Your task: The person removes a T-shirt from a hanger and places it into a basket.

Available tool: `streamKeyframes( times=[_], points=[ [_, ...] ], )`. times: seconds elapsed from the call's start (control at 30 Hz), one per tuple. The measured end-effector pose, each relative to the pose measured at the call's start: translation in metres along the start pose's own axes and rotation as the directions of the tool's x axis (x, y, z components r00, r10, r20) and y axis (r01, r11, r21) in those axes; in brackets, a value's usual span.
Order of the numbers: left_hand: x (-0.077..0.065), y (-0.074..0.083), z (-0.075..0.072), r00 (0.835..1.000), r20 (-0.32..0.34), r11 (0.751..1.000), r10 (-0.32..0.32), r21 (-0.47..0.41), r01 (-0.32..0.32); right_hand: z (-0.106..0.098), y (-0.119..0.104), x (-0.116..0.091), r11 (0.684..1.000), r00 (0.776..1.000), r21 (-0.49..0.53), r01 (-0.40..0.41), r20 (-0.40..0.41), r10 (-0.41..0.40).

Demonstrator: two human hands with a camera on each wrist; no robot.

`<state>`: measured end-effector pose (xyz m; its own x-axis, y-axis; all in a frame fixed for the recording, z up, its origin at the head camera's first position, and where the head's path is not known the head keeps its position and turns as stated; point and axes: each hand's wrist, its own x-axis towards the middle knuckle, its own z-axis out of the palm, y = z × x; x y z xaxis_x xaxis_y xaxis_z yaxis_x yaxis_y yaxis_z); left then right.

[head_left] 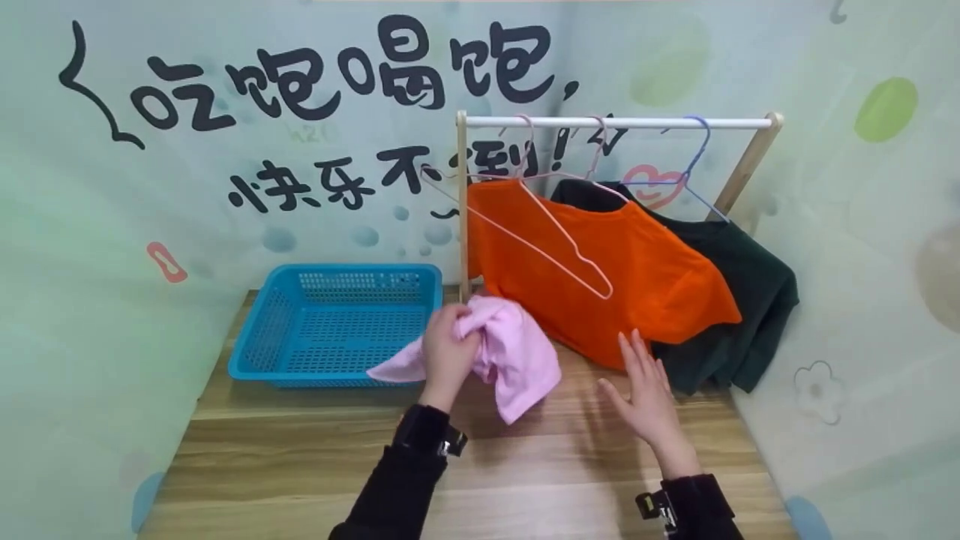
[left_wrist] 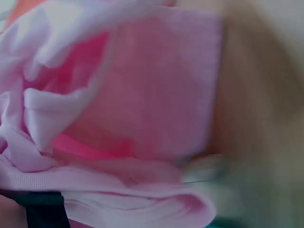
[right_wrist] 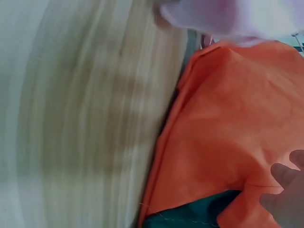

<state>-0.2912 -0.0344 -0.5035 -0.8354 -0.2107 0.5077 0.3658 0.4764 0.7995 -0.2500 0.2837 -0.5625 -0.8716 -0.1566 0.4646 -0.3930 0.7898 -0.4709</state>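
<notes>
A bunched pink garment (head_left: 517,360) hangs from my left hand (head_left: 448,352), whose fingers grip it beside the basket's right edge. Its folds and a ribbed band (left_wrist: 95,183) fill most of the left wrist view. My right hand (head_left: 646,394) holds nothing; its fingers are spread, close to the hem of an orange shirt (head_left: 570,262). That shirt hangs on a pink hanger, and a dark green shirt (head_left: 765,300) hangs behind it on a blue hanger (head_left: 697,157). In front of the orange shirt, a bare pink hanger (head_left: 592,281) dangles at a tilt.
A blue plastic basket (head_left: 255,322) stands at the left on the wooden table (head_left: 315,450). The clothes rack has a white rail (head_left: 645,122) and wooden posts (head_left: 463,210). Printed walls (head_left: 90,300) enclose the back and both sides.
</notes>
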Motion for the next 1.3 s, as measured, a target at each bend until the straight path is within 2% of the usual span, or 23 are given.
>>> streamKeyframes(
  times=[0.13,0.23,0.37,0.47,0.57,0.67,0.73,0.77,0.83,0.9,1.0,1.13,1.3],
  points=[
    [0.028,0.031,-0.030,0.996,-0.086,0.998,0.025,-0.054,-0.030,-0.011,-0.002,0.007,1.000,1.000,-0.005,-0.006,0.001,0.006],
    [0.047,0.045,-0.055,0.987,-0.152,0.996,0.058,-0.055,-0.067,-0.023,-0.003,0.014,1.000,1.000,-0.018,0.008,-0.026,-0.009],
    [0.070,0.047,-0.088,0.972,-0.222,0.995,0.079,-0.033,-0.089,-0.046,-0.001,0.027,0.998,0.991,-0.039,0.056,-0.116,-0.060],
    [0.083,0.042,-0.112,0.965,-0.257,0.999,0.044,-0.014,-0.050,-0.065,0.000,0.037,0.997,0.984,-0.048,0.062,-0.163,-0.069],
    [0.091,0.031,-0.132,0.962,-0.268,0.999,-0.046,-0.009,0.045,-0.083,-0.001,0.048,0.997,0.982,-0.059,0.045,-0.180,-0.055],
    [0.099,0.016,-0.149,0.952,-0.265,0.986,-0.151,0.025,0.163,-0.097,-0.001,0.057,0.996,0.978,-0.078,0.043,-0.199,-0.058],
    [0.103,0.002,-0.159,0.946,-0.258,0.969,-0.195,0.100,0.227,-0.102,-0.002,0.062,0.995,0.977,-0.090,0.044,-0.205,-0.062],
    [0.104,-0.006,-0.162,0.948,-0.251,0.961,-0.198,0.142,0.238,-0.104,-0.002,0.064,0.995,0.976,-0.094,0.044,-0.207,-0.062],
    [0.106,-0.028,-0.167,0.963,-0.219,0.949,-0.155,0.237,0.207,-0.106,-0.002,0.067,0.994,0.978,-0.098,0.042,-0.202,-0.061],
    [0.104,-0.050,-0.169,0.983,-0.156,0.933,-0.097,0.329,0.144,-0.106,-0.002,0.069,0.994,0.980,-0.106,0.039,-0.192,-0.059],
    [0.095,-0.079,-0.168,0.998,-0.047,0.919,-0.047,0.389,0.061,-0.104,-0.001,0.071,0.993,0.982,-0.111,0.040,-0.178,-0.059],
    [0.079,-0.103,-0.166,0.993,0.042,0.894,-0.108,0.440,0.079,-0.104,-0.002,0.076,0.993,0.985,-0.111,0.041,-0.164,-0.059],
    [0.064,-0.117,-0.163,0.981,0.097,0.856,-0.167,0.509,0.095,-0.107,-0.004,0.090,0.991,0.986,-0.131,0.031,-0.158,-0.052]
  ],
)
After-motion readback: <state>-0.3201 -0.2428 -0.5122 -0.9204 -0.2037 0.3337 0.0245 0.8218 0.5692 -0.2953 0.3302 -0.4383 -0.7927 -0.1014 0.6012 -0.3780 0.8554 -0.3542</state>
